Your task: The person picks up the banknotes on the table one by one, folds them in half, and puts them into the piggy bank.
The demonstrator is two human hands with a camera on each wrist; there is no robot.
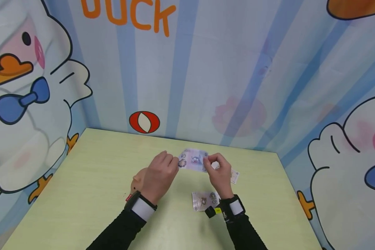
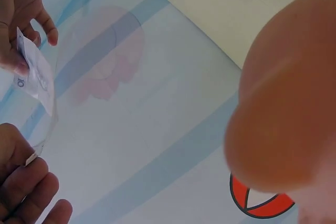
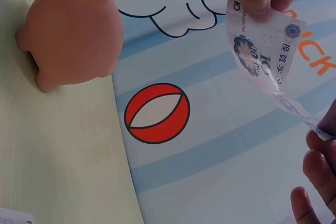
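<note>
A purplish play banknote (image 1: 192,160) printed with a 10 is stretched between both hands, above the table. My left hand (image 1: 161,175) pinches its left end, and my right hand (image 1: 220,176) pinches its right end between thumb and forefinger. From the right wrist view, the note (image 3: 262,51) looks bent and twisted toward the right hand. Partly hidden behind my left hand, a piggy bank (image 1: 138,180) stands on the table; the right wrist view shows its round brownish-pink body (image 3: 76,32) and ears.
Another banknote (image 1: 202,201) lies on the pale yellow table (image 1: 100,194), near the right wrist. A further note (image 1: 234,176) shows partly beyond the right hand. A striped curtain (image 1: 153,69) with duck drawings stands behind the table and along its sides.
</note>
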